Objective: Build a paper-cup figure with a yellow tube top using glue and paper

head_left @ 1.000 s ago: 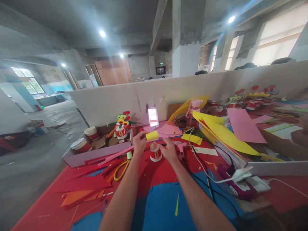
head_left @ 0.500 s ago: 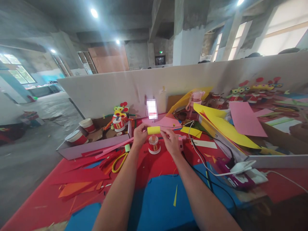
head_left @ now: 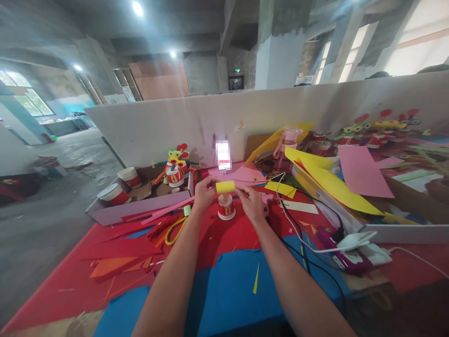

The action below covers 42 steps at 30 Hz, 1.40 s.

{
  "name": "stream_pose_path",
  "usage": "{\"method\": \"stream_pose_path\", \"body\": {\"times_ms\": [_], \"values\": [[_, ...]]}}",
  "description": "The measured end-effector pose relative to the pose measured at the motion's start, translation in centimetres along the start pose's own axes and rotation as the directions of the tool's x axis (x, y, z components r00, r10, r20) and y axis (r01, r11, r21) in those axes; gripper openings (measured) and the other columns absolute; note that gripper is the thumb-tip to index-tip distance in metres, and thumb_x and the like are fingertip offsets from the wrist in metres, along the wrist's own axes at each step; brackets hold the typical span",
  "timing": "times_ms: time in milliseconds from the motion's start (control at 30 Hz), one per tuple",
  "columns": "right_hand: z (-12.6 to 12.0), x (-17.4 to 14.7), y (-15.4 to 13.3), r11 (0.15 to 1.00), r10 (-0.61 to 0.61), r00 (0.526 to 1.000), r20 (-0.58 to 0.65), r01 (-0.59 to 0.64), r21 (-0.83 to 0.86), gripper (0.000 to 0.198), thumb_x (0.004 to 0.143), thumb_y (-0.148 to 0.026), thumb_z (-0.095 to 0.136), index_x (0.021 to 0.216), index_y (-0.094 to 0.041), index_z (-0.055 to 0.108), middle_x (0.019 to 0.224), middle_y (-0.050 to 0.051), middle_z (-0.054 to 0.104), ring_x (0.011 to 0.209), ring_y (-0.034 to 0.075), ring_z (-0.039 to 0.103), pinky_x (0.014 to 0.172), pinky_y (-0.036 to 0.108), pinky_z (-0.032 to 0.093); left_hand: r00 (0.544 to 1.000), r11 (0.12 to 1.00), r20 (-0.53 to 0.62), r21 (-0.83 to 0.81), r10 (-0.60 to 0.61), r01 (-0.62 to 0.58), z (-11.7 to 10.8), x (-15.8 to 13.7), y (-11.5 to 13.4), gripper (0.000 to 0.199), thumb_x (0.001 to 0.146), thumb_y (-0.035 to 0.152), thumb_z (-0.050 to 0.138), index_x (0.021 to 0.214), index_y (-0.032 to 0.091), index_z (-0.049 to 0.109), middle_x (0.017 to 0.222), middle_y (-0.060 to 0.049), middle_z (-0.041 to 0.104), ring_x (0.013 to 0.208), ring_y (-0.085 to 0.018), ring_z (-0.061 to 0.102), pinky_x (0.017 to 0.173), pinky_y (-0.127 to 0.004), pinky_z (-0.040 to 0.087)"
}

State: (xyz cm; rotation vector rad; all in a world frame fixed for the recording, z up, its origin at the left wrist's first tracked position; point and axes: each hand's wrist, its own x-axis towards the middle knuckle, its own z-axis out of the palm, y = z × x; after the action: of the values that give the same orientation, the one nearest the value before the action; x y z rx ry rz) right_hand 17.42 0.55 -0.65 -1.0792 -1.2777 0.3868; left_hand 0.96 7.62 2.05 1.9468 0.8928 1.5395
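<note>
Head view, so, starting on the far left: a red surface [head_left: 52, 290] with a left box [head_left: 140, 211] on it. Two red-and-white paper cups [head_left: 129, 178] tilt in there, plus a little yellow figure [head_left: 176, 164] with springy arms. In front of the box it's a mess of red scraps [head_left: 119, 249] and orange scraps [head_left: 114, 266], then a yellow loop [head_left: 171, 236] with a pale green roll [head_left: 187, 210] by its upper end.

Next is the left hand [head_left: 206, 193], fingers pinched on the left end of a yellow tube [head_left: 225, 187]. The tube's held level, right in the middle, just above an upside-down cup [head_left: 226, 208] in the picture. Can't tell if those two touch. A phone [head_left: 223, 154] stands behind, screen blurred out, and a big blue sheet [head_left: 235, 285] lies in front.

The right hand [head_left: 251, 202] has its fingers close together at the tube's right end, but I can't tell if they're gripping or just touching. Right beside it is a pink glue gun [head_left: 267, 205], partly hidden, then a white strip [head_left: 300, 207], a pink bottle [head_left: 290, 140] further back, and a purple power strip [head_left: 354, 262] with cables. Yellow paper [head_left: 336, 182] and a pink sheet [head_left: 365, 173] spill over the right box [head_left: 407, 234].
</note>
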Motion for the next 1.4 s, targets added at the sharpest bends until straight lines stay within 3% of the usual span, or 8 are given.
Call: {"method": "stream_pose_path", "body": {"times_ms": [400,1000,1400], "values": [[0.0,0.0,0.3,1.000,-0.003,1.000,-0.018,0.003,-0.016,0.024,0.084,-0.038,0.057,0.089,-0.022,0.074,0.090,0.005,0.076,0.083,0.021,0.068,0.080,0.034,0.053,1.000,1.000,-0.016,0.003,-0.005,0.005,0.4,-0.1,0.3,0.020,0.061,0.010,0.054,0.073,0.018,0.068,0.067,0.002,0.065,0.062,-0.011,0.055,0.059,-0.021,0.042],[0.3,-0.1,0.8,1.000,-0.018,0.999,0.029,0.018,-0.008,0.025,0.084,-0.039,0.057,0.088,-0.021,0.074,0.090,0.007,0.075,0.086,0.022,0.069,0.079,0.034,0.053,0.997,0.999,0.054,-0.011,-0.045,0.046,-0.5,-0.2,-0.6,0.010,0.064,0.016,0.062,0.073,0.017,0.067,0.068,0.001,0.065,0.063,-0.011,0.057,0.060,-0.022,0.044],[0.2,-0.3,0.6,0.993,-0.076,0.995,0.071,0.082,-0.085,0.026,0.087,-0.040,0.055,0.085,-0.021,0.073,0.087,0.007,0.074,0.084,0.021,0.067,0.077,0.033,0.052,0.991,0.998,0.119,-0.028,-0.053,0.057,-0.9,-0.4,0.0,0.008,0.064,0.015,0.062,0.070,0.017,0.068,0.060,0.003,0.060,0.051,-0.007,0.045,0.049,-0.019,0.034]]}}
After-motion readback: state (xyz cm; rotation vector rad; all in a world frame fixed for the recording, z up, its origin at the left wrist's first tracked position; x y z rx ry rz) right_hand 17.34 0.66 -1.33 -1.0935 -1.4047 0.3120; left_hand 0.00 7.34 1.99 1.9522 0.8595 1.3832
